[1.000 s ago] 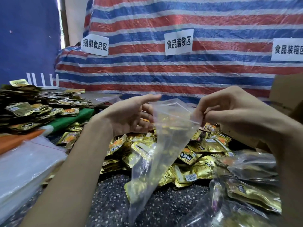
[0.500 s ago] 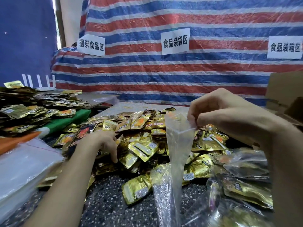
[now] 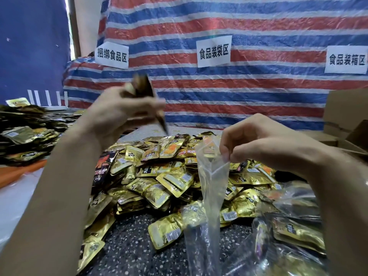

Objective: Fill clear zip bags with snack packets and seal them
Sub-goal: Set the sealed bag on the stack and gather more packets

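Note:
My right hand (image 3: pixel 264 142) pinches the top edge of a clear zip bag (image 3: pixel 211 188), which hangs open down to the speckled table (image 3: pixel 129 246). My left hand (image 3: pixel 119 114) is raised above the pile and grips a few snack packets (image 3: pixel 147 96), blurred by motion, up and to the left of the bag's mouth. A big heap of gold snack packets (image 3: pixel 169 176) lies on the table under both hands.
More packets are stacked on the left (image 3: pixel 23 134) over green and orange cloth. Filled clear bags (image 3: pixel 288 232) lie at the lower right. A cardboard box (image 3: pixel 346 116) stands at the right. White plastic sheets (image 3: pixel 18 198) lie at the left. A striped tarp with paper signs hangs behind.
My left hand let go of the bag, dipped into the pile, and has come up holding packets. My right hand still holds the bag's top edge.

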Motion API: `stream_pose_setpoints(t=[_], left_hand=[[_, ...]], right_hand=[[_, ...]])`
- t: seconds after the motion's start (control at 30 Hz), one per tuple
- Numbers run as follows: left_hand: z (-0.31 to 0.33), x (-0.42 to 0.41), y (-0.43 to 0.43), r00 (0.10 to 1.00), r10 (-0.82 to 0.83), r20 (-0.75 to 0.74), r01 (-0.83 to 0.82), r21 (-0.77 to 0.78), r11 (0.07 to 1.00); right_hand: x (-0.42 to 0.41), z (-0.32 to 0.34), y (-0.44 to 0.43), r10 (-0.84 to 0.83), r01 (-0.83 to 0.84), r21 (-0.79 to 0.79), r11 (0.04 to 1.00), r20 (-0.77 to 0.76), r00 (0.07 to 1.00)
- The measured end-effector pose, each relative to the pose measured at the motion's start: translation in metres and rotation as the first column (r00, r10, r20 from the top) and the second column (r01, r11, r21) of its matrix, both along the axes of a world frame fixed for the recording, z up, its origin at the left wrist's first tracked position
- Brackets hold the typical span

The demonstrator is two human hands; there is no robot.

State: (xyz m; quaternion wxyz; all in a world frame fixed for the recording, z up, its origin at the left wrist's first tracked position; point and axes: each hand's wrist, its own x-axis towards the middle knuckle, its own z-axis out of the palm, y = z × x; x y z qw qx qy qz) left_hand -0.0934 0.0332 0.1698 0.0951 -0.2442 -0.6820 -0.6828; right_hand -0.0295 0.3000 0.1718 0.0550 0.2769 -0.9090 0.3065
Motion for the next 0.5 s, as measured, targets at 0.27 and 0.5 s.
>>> stream_pose_setpoints(t=[0.27,0.5], left_hand=[[0.002,0.015,0.049,0.945,-0.322,-0.056,0.326,0.196,0.925],[-0.013,0.006,0.052,0.949,-0.311,0.045,0.304,0.119,0.945]], right_hand=[[0.006,0.001,-0.002,0.023,-0.028,-0.064,0.998,-0.084,0.996],[0.007,0.004,0.007,-0.011,-0.027,-0.228,0.973,-0.162,0.987]])
